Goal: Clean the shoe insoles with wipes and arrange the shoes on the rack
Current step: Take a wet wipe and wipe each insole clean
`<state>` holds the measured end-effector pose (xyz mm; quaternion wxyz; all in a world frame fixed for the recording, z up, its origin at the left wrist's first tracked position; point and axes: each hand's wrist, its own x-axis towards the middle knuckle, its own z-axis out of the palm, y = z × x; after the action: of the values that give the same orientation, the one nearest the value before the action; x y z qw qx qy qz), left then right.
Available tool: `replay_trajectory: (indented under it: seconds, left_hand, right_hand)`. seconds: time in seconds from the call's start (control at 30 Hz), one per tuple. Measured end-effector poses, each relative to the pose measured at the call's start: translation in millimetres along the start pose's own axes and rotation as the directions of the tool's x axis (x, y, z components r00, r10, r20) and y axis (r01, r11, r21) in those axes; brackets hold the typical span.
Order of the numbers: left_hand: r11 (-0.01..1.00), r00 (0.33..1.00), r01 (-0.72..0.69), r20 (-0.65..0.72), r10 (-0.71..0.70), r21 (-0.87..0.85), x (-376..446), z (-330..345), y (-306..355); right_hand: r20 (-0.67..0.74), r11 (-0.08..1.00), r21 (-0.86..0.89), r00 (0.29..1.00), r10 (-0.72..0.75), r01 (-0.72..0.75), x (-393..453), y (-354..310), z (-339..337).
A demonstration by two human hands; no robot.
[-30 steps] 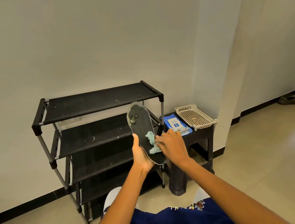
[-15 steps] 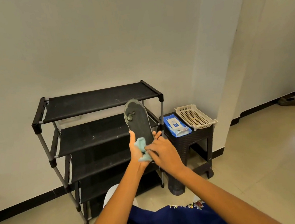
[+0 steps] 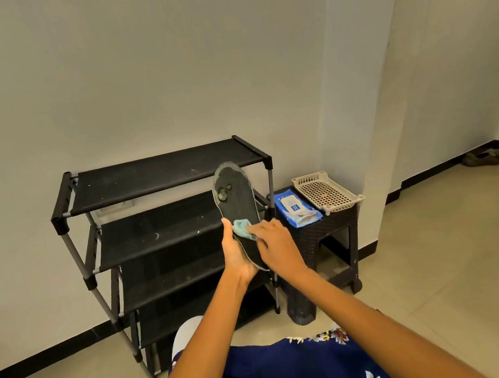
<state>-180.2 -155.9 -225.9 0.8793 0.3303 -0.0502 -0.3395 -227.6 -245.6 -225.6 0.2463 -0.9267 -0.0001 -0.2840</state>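
A dark grey insole (image 3: 236,196) stands almost upright in front of the black shoe rack (image 3: 152,175). My left hand (image 3: 234,253) grips its lower end from the left, thumb up along its edge. My right hand (image 3: 275,245) presses a crumpled pale green wipe (image 3: 242,228) against the insole's lower middle, fingers curled over the wipe. The insole's upper part shows worn light patches. The rack's shelves hold no shoes that I can see.
A dark wicker stool (image 3: 323,236) right of the rack carries a blue pack of wipes (image 3: 296,208) and a cream perforated tray (image 3: 325,192). Something white (image 3: 185,331) shows beneath my left forearm. Brown shoes (image 3: 495,157) lie far right by the wall.
The wipe slid down the insole toward my left hand, then back up to its lower middle. The insole tilted slightly and stays in my left hand.
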Motion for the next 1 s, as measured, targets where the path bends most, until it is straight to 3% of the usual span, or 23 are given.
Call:
replay_trajectory:
  seconds: [0.13, 0.23, 0.37, 0.5, 0.63, 0.7, 0.8, 0.93, 1.0]
  left_hand:
    - [0.989, 0.999, 0.029, -0.027, -0.033, -0.148, 4, -11, 3]
    - [0.980, 0.998, 0.058, -0.024, -0.063, -0.192, 6, -19, 6]
    - [0.987, 0.997, 0.078, -0.017, -0.082, -0.141, -4, -14, -7]
    - [0.986, 0.996, 0.056, -0.055, -0.066, -0.160, -10, -14, 0]
    - [0.975, 0.993, 0.084, -0.068, -0.100, -0.208, -8, -30, 7]
    - [0.977, 0.994, 0.083, -0.056, -0.096, -0.195, -7, -31, 5]
    - [0.993, 0.999, 0.017, -0.044, -0.023, -0.121, -8, -26, 3]
    - [0.995, 1.000, -0.023, 0.009, 0.024, -0.092, -6, -22, 1]
    - [0.998, 1.000, -0.010, 0.026, 0.012, -0.067, -7, -19, 0]
  right_hand:
    - [0.009, 0.989, -0.004, 0.989, -0.146, 0.146, -33, -4, -1]
    - [0.126, 0.956, -0.085, 0.955, -0.268, 0.280, -56, -2, 1]
    - [0.228, 0.945, -0.262, 0.964, -0.138, 0.198, -24, 1, -2]
    - [0.229, 0.948, -0.289, 0.971, -0.068, 0.135, -19, 8, -3]
    - [0.195, 0.883, -0.218, 0.905, -0.377, 0.415, -41, 2, 7]
    - [0.147, 0.873, -0.201, 0.895, -0.422, 0.445, -31, -1, 6]
    - [0.058, 0.943, -0.123, 0.951, -0.303, 0.308, -3, 3, -2]
    - [-0.044, 0.989, 0.142, 0.999, 0.033, -0.026, 33, 4, -16]
    - [-0.006, 0.995, 0.058, 0.997, 0.081, -0.081, 42, 1, -15]
